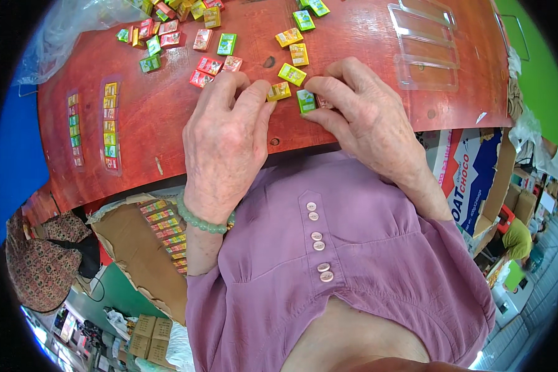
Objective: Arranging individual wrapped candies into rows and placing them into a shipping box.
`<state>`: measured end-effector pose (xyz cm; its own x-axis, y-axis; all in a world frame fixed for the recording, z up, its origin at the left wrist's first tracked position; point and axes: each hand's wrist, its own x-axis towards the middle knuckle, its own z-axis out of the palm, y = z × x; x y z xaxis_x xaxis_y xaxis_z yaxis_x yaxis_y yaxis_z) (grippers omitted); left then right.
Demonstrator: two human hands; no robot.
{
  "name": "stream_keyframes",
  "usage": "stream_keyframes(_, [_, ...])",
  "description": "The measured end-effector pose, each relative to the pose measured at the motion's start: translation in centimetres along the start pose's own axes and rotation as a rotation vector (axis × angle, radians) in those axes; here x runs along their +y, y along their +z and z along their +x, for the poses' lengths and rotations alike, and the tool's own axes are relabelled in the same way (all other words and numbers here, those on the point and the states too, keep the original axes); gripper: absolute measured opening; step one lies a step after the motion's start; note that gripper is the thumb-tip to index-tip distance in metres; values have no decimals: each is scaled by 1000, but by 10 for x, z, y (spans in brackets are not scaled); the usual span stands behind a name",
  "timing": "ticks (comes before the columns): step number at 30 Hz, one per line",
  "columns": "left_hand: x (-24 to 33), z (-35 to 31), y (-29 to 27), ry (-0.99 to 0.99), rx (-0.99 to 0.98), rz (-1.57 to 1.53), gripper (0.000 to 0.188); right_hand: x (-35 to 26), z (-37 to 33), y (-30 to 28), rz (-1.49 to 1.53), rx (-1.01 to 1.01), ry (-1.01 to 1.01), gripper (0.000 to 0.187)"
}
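Note:
My left hand (225,137), with a green bead bracelet at its wrist, has thumb and index finger closed at the left end of a small yellow box (279,92) on the red table. My right hand (371,113) pinches a small green box (305,101) between thumb and index finger. A reddish box (322,101) shows partly beneath those fingers. Just beyond lie more yellow boxes, one (292,74) between the two hands. Beside my left knuckles are red boxes (209,66) and a green one (227,44).
Two clear strips filled with coloured boxes (110,127) lie at the table's left. Empty clear plastic trays (425,43) sit at the far right. Loose boxes and a plastic bag (74,43) occupy the far left. Below the table edge, an open carton (136,242) holds filled strips.

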<state>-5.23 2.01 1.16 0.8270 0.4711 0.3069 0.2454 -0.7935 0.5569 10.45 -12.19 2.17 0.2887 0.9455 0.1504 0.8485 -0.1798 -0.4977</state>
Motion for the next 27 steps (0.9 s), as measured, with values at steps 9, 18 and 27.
stream_keyframes(9, [-14,6,-8,146,-96,-24,26,24,17,-18,-12,-4,5,30])
stream_keyframes(18, [-12,9,1,84,14,4,40,24,34,-19,32,-67,-106,29])
stream_keyframes(27, [-2,2,16,-15,75,5,52,26,42,-17,45,-49,-88,30])
